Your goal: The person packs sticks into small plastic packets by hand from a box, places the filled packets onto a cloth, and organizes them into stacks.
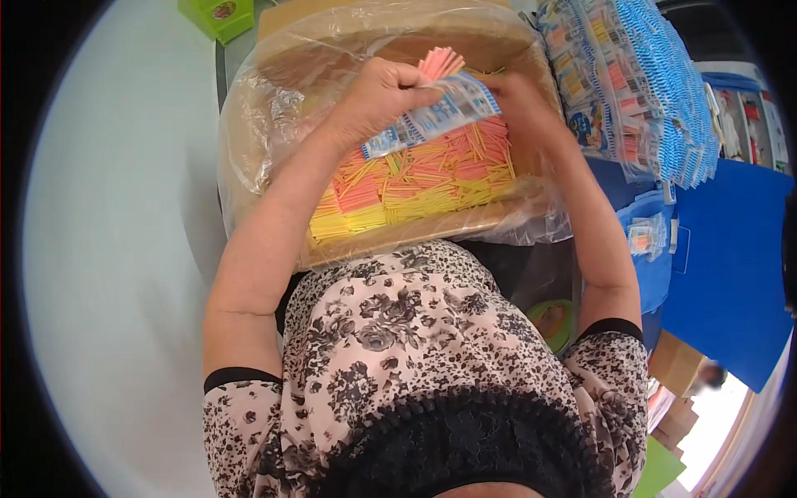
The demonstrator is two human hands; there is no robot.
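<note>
Your left hand holds a printed packet above the plastic-lined carton of loose sticks; a pink bundle projects beside it. Your right hand, blurred, is at the packet's right end.

- right hand: blurred, its contact with the printed packet unclear;
- packet lettering: too small to read;
- pink sticks: lower ends hidden around the left hand;
- green container: cut by the top edge;
- dark object: cut by the right edge
</note>
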